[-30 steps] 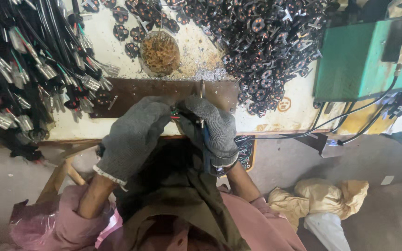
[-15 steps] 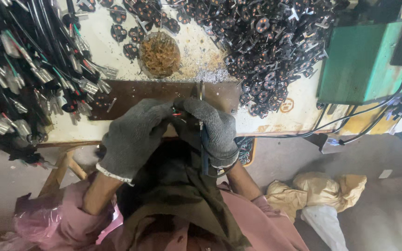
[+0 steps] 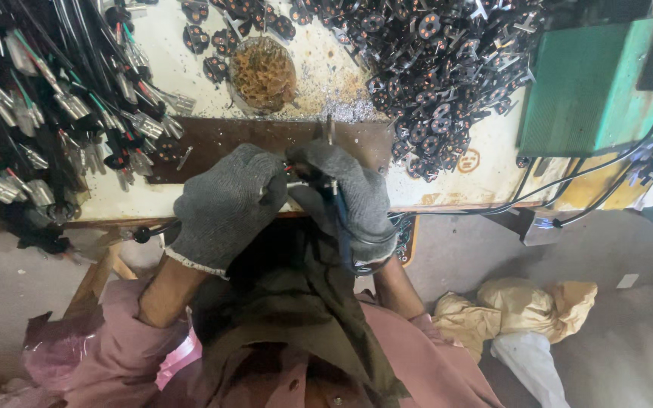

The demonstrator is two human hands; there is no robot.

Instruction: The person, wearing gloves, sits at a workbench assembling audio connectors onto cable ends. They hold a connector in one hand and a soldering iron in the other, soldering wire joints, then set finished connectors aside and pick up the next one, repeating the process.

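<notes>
Two gloved hands meet at the bench's near edge, over the dark brown plate [image 3: 213,143] fixed there. My left hand [image 3: 224,204] is clenched around a thin black cable [image 3: 149,232] that trails out to the left past the edge; the end it grips is hidden inside the glove. My right hand [image 3: 349,196] is closed on a slim tool [image 3: 332,189] whose tip pokes up toward the plate's far side, with a dark cord [image 3: 357,249] looping back under the wrist. Between the two gloves I glimpse a small red and metal bit, too small to tell what it is.

I judge the cable to be light and limp, so it will sag and swing unless pinched close to its working end; the small metal end is probably stiff but easy to bend, and slippery through knit gloves. Hold it just behind that end, not out along the loose run.

At the bench's left side lies a heap of black leads [image 3: 39,113] with silvery terminals. Near the far edge sits a round dish [image 3: 264,73] of brownish scraps, with metal filings beside it. A big pile of black discs [image 3: 432,68] fills the far right, next to a green box [image 3: 591,83]. Crumpled bags [image 3: 515,310] lie on the floor, well apart.
</notes>
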